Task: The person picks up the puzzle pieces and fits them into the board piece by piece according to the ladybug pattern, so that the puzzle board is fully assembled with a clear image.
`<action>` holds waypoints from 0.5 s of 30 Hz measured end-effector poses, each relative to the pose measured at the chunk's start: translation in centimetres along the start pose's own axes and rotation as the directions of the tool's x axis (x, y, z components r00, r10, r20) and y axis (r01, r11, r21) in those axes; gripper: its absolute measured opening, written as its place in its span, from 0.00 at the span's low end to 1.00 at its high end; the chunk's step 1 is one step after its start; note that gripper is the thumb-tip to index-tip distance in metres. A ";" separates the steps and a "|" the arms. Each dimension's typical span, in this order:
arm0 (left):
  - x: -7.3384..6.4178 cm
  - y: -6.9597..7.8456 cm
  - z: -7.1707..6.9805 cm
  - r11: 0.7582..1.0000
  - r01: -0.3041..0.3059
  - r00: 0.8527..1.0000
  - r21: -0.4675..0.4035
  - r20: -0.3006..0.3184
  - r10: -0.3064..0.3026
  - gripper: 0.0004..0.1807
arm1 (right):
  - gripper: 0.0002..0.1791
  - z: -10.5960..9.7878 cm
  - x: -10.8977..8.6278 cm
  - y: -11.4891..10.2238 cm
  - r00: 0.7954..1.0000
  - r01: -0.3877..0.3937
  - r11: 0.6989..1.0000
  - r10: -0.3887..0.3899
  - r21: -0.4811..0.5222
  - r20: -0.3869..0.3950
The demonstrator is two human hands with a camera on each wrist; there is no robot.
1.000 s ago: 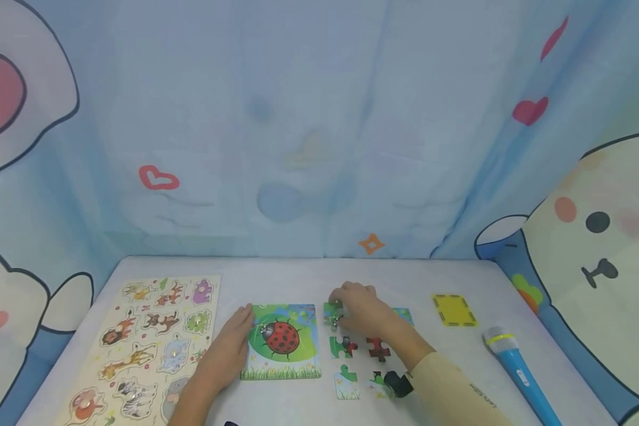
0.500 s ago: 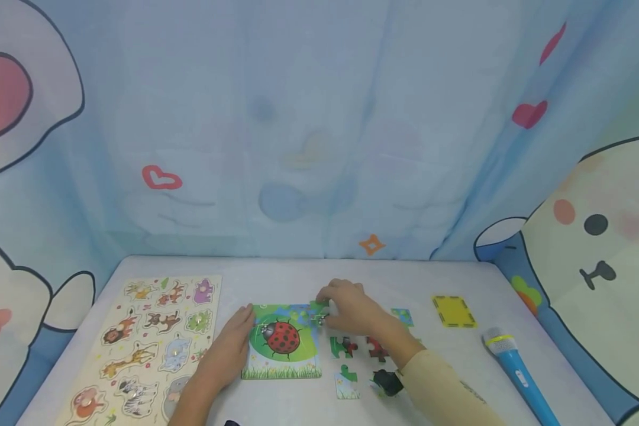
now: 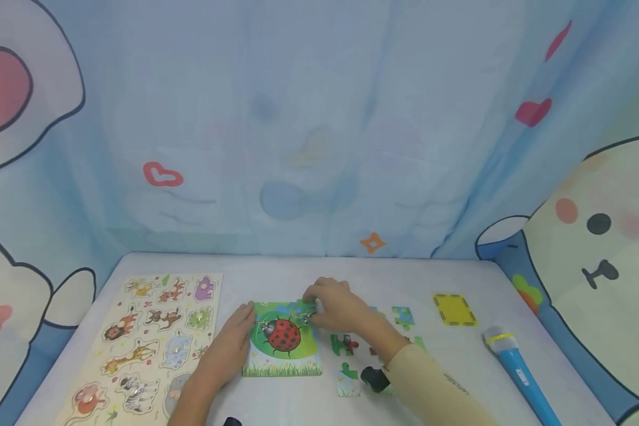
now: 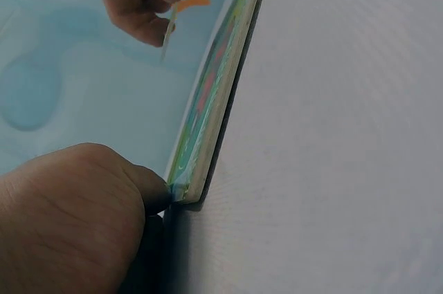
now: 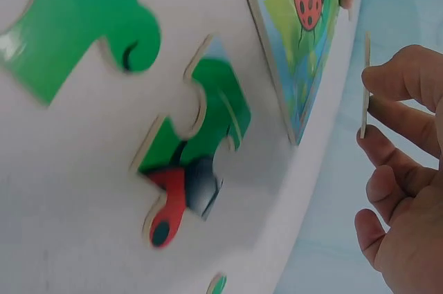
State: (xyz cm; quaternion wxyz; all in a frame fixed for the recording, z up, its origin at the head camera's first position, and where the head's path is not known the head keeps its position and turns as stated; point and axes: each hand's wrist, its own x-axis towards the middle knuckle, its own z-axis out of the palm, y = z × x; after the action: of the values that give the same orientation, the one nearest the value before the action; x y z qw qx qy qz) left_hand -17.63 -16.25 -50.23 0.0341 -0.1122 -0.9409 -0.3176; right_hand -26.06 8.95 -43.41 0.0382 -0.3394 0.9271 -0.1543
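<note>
A ladybug puzzle board (image 3: 283, 362) lies on the table in front of me. My left hand (image 3: 229, 349) rests along its left edge, fingers fairly straight; in the left wrist view a fingertip touches the board's corner. My right hand (image 3: 336, 303) pinches a thin puzzle piece (image 5: 366, 86) between thumb and fingers, over the board's upper right corner in the head view. Seen edge-on in the right wrist view, the piece is off the table. Right of the board lie loose pieces, among them a green one with red and black (image 5: 201, 135) and a grass one (image 3: 348, 384).
On the left lies a wooden animal peg puzzle (image 3: 157, 337). To the right are a yellow square frame tile (image 3: 454, 310) and a blue toy microphone (image 3: 522, 373). A printed blue curtain (image 3: 319, 118) hangs behind the white table (image 3: 277, 278).
My right hand has carried the puzzle piece left, from the loose pieces to over the board's upper right corner. The left hand has stayed at the board's left edge.
</note>
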 end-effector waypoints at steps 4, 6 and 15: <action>0.1 -0.1 0.1 1.000 0.003 1.000 -0.009 -0.001 -0.003 0.25 | 0.19 0.4 0.5 -0.5 1.000 0.011 1.000 -0.011 0.025 0.011; 0.1 -0.1 0.2 1.000 0.004 1.000 -0.016 -0.002 -0.004 0.25 | 0.18 0.5 0.7 -0.8 1.000 0.022 0.999 -0.022 0.041 0.014; 0.1 -0.2 0.1 1.000 -0.001 1.000 -0.006 0.002 0.001 0.25 | 0.17 1.7 2.1 -2.3 0.997 0.069 0.995 -0.071 0.071 0.029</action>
State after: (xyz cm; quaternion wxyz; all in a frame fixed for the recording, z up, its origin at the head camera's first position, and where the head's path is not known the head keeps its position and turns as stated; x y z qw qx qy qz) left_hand -17.78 -16.35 -50.45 0.0330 -0.1131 -0.9400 -0.3203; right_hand -25.98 5.54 -44.24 0.0592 -0.3725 0.9080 -0.1824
